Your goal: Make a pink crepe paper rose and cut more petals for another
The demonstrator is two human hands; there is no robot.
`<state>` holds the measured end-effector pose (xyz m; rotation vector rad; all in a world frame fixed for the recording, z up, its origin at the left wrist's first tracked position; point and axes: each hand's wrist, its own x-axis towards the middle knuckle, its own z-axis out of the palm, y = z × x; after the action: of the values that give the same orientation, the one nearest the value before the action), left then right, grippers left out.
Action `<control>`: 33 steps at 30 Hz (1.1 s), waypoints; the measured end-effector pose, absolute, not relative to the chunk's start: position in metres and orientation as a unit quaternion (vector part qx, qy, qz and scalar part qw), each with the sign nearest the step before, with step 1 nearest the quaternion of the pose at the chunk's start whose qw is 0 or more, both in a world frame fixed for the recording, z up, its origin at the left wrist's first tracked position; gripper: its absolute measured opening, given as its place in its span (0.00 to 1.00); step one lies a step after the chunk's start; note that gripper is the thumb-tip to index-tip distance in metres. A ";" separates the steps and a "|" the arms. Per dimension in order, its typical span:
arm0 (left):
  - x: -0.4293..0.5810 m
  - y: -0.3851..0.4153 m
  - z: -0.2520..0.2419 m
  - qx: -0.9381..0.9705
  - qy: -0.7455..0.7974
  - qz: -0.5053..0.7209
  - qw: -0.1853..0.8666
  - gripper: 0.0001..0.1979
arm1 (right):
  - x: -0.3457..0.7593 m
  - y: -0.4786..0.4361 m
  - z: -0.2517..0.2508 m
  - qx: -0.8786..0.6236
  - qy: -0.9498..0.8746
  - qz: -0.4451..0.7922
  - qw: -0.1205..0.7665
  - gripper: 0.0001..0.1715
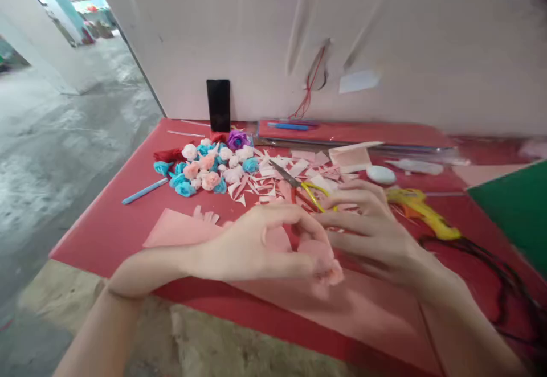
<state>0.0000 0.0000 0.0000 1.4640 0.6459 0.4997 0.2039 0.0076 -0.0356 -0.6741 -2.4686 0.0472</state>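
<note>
My left hand [273, 243] is closed in a pinch on a small pink crepe paper flower [334, 274], held above pink paper sheets [363, 308]. My right hand [376, 226], slightly blurred, is open just beyond it, its outstretched fingers pointing left with nothing visible in them. Past those fingertips, scissors [304, 187] with yellow and red handles lie on paper scraps [265, 186]. Whether the right fingers touch anything below is hidden. At the left, finished paper flowers [205, 163] in blue, white and pink sit in a pile, a purple one [238, 139] behind.
A yellow glue gun [427, 214] with a dark cable lies at the right, near a white oval object [381, 175] and a green sheet [517, 206]. A phone [219, 105] leans on the wall behind the red table [115, 212]. A blue pen [144, 191] lies left.
</note>
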 end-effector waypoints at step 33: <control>0.003 0.004 -0.010 0.653 0.234 0.317 0.647 0.02 | 0.196 0.021 -0.062 -0.168 -0.889 0.189 0.383 0.13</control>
<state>0.0025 0.0044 -0.0096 1.4841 0.5314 0.7218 0.1962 0.0214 -0.0616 -0.4276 -2.2664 0.4809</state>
